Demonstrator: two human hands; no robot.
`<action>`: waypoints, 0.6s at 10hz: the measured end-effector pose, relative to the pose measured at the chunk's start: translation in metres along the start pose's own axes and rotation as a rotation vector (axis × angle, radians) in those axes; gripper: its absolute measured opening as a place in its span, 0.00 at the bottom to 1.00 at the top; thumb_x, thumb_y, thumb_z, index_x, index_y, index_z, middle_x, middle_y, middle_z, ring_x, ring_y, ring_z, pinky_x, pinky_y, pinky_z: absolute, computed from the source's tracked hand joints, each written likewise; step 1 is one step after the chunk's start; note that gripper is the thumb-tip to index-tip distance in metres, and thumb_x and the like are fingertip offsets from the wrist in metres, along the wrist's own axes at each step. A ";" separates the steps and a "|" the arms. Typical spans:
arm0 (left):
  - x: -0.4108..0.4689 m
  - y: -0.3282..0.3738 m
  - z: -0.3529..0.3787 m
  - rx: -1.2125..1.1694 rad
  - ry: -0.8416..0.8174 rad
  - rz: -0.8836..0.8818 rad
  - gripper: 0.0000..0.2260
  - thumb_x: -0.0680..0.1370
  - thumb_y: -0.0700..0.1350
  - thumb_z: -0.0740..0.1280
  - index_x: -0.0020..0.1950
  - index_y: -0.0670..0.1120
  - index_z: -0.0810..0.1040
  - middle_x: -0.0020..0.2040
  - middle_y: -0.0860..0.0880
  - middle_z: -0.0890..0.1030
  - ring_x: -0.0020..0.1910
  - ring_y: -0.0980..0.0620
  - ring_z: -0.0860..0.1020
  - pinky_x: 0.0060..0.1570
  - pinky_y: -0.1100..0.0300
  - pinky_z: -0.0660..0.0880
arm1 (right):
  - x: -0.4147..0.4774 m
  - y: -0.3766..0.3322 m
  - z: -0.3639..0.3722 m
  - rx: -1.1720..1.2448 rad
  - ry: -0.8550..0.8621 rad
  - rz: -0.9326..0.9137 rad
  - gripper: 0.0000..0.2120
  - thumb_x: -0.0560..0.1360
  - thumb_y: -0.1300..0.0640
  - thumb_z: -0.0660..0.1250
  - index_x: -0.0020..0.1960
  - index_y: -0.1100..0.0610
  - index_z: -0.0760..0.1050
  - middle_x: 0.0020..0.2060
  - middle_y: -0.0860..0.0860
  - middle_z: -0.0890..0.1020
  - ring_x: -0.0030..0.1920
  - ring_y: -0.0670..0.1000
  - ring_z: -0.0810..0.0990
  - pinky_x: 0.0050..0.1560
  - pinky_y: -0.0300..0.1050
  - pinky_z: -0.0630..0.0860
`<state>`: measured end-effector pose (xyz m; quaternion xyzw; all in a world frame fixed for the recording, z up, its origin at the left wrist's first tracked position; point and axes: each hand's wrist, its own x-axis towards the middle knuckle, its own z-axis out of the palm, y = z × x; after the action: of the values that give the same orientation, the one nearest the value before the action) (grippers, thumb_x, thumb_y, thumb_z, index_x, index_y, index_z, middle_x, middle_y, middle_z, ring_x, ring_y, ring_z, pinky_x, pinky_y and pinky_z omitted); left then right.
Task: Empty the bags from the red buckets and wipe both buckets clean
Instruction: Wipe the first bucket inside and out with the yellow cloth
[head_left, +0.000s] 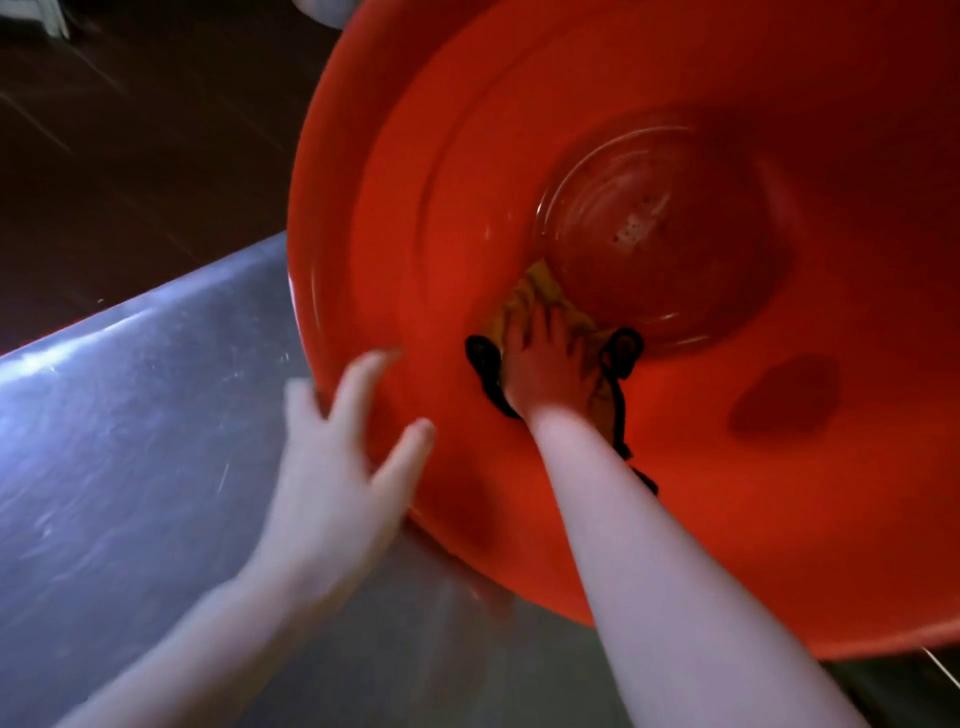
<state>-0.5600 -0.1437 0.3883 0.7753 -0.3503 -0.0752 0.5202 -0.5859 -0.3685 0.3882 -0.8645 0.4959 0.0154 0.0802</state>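
Wiping seemed under way inside one red bucket (467, 156), which lay tipped on its side on the steel counter (130, 441), mouth toward us, long axis running away up and to the right. Our right hand (545, 364) reached deep inside, fingers spread flat, pressing a yellow cloth (535, 291) with black edging against the lower wall just short of the base (660, 234). Our left hand (337, 467), blurred, straddled the near rim with fingers splayed, bracing rather than gripping. We judged the speckled base, just beyond the right fingertips, the next patch to wipe.
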 end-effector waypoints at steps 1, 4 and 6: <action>0.050 0.011 -0.039 0.224 0.194 0.288 0.22 0.76 0.47 0.64 0.70 0.55 0.70 0.59 0.43 0.64 0.53 0.55 0.66 0.58 0.75 0.62 | -0.012 0.016 -0.010 -0.091 0.057 -0.107 0.26 0.82 0.47 0.38 0.80 0.50 0.48 0.79 0.51 0.49 0.79 0.57 0.46 0.76 0.62 0.47; 0.026 -0.002 -0.002 0.052 0.165 -0.005 0.32 0.74 0.38 0.67 0.73 0.64 0.65 0.67 0.44 0.71 0.61 0.46 0.72 0.47 0.55 0.71 | -0.045 0.039 -0.020 -0.200 -0.069 0.289 0.27 0.82 0.41 0.42 0.80 0.45 0.46 0.79 0.45 0.47 0.78 0.59 0.43 0.76 0.60 0.39; 0.020 -0.018 0.017 -0.034 0.203 -0.191 0.29 0.76 0.41 0.65 0.71 0.64 0.64 0.66 0.43 0.69 0.60 0.42 0.71 0.50 0.54 0.67 | -0.121 -0.038 0.008 -0.076 -0.030 -0.089 0.29 0.80 0.38 0.41 0.79 0.43 0.41 0.79 0.43 0.47 0.78 0.57 0.45 0.74 0.62 0.37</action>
<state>-0.5451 -0.1653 0.3701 0.7999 -0.2190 -0.0513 0.5564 -0.6139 -0.2447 0.3980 -0.8878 0.4549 0.0434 0.0553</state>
